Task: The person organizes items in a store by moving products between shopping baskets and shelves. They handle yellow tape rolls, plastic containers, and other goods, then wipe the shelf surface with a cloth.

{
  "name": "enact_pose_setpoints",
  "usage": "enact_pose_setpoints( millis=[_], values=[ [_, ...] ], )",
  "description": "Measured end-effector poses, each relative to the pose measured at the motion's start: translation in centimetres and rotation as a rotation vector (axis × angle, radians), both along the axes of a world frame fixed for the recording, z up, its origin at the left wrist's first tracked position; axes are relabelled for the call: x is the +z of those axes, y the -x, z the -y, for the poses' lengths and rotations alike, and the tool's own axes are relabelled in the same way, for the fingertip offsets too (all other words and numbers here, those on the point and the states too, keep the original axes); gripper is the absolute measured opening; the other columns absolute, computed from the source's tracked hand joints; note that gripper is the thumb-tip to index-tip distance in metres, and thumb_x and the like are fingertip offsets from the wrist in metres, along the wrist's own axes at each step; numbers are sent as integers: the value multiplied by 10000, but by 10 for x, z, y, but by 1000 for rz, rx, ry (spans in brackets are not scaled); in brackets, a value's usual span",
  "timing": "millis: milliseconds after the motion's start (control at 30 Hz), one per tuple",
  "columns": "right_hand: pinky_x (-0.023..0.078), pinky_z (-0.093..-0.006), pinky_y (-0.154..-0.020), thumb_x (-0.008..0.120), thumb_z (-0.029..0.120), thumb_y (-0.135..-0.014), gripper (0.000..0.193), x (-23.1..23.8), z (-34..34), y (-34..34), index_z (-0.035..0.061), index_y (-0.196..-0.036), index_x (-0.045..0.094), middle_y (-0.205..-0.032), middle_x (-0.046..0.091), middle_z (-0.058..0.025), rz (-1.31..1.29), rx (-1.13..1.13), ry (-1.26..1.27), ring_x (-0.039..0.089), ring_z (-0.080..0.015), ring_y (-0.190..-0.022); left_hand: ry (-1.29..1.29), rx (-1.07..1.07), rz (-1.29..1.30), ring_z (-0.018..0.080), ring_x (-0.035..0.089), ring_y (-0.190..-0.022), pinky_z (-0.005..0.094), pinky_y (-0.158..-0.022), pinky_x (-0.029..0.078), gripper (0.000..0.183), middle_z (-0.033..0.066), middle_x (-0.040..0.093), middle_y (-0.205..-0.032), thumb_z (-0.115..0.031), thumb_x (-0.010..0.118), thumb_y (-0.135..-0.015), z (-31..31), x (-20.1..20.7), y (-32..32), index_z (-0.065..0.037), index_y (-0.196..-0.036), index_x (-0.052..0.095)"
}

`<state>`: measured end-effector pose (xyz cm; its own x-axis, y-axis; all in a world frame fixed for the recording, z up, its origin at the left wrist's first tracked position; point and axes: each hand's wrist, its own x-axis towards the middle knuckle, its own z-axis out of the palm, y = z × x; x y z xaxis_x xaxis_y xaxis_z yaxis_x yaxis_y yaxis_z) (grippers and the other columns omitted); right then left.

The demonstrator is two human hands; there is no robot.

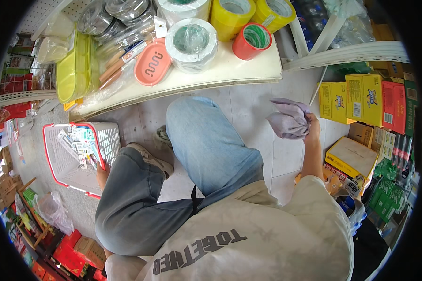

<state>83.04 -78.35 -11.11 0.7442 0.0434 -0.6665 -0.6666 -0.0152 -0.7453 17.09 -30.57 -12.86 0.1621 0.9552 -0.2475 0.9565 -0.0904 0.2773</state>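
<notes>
My right hand [313,128] is closed around one end of a crumpled grey-purple cloth [288,119], which spreads out to the left of my fingers above the floor. Low on the left, my left hand [103,174] grips the near side of a white plastic shopping basket [109,140] with a red rim and handle, partly hidden by my bent knee. Inside the basket lie several small boxed or carded packs [82,145], mostly white, blue and green. The basket stands on the floor below the shelf, tilted in view.
Ahead, a cream shelf [248,72] bears tape rolls [191,44], a pink soap dish [153,62], and yellow-green plastic containers [77,70]. Stacked yellow boxes [363,98] and cartons line the right. At lower left sits a clear plastic bag [56,210] near red boxes.
</notes>
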Motion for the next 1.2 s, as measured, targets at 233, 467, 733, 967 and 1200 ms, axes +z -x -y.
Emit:
enact_pose_setpoints(
  millis=[233,467,733,967,1200],
  values=[
    [510,-383,-958,749,45,-765,479,24,-116,54,7,-1222,612,-1201,650,-112,118,283,-229,637,-251,-1075,-57,-42,11,497,628,-925,556,-737,479,302,261,675,-973,-239,558,-932,-4,-6,8,-103,-1202,569],
    [502,-438,-935,663,-48,-710,541,-34,-190,86,-68,-1242,567,-1221,573,-234,1088,753,695,598,-421,-1081,-53,-15,-3,508,619,-897,565,-726,471,291,280,665,-936,-233,552,-933,6,6,-12,-91,-1187,562],
    [505,-469,-905,625,-71,-708,553,-19,-224,126,-57,-1256,556,-1246,533,-217,1084,907,677,592,-439,-1042,-48,-2,-15,511,619,-891,569,-710,466,259,292,662,-922,-225,544,-946,7,8,-14,-73,-1155,558],
    [509,-459,-932,597,-106,-752,556,-22,-237,134,26,-1291,567,-1351,511,-174,1100,1260,441,589,-408,-1102,-29,5,-29,506,628,-890,565,-709,477,272,286,671,-926,-205,561,-942,6,8,-19,-84,-1186,558],
    [523,-457,-930,562,-83,-782,592,-19,-190,97,53,-1357,522,-1400,487,-140,1110,1255,885,581,-386,-1146,-49,0,-16,502,628,-894,554,-717,478,245,280,671,-912,-186,571,-941,11,16,-22,-83,-1164,567]
  ],
)
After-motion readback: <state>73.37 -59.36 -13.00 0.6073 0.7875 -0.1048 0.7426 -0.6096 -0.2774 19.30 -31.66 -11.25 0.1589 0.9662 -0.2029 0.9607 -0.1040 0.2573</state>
